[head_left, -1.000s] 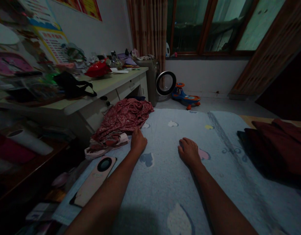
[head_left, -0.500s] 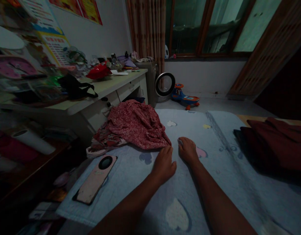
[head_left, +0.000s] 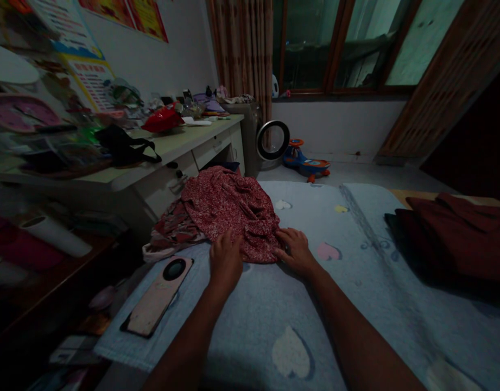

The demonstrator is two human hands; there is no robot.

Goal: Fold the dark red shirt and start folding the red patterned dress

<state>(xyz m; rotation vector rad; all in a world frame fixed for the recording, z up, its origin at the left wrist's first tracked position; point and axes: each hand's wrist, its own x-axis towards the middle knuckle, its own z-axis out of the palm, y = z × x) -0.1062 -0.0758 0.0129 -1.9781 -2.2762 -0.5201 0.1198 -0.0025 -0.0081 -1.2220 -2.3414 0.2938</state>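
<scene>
- While the head camera looks down on the light-blue bedding (head_left: 367,315), the red speckled cloth (head_left: 237,201) lies rumpled on it, beside and partly over a patterned cloth (head_left: 172,233) with a pale edge.
- Left hand (head_left: 226,259): fingers touch the near edge of the red speckled cloth; whether they pinch it or merely rest there, I cannot tell.
- Right hand (head_left: 296,251): thumb and fingers sit a little apart at the near right corner, touching it; a firm hold cannot be made out.
- To handle it well, I would find a real hem under each hand, draw the two apart gently, and press creases outward with flat palms.
- Mind the phone (head_left: 154,301), near the left hand: a wide pull that way might drag fabric across it.
- Dark folded clothes (head_left: 465,239) lie well apart on the right; sideways smoothing should stop short of them.
</scene>
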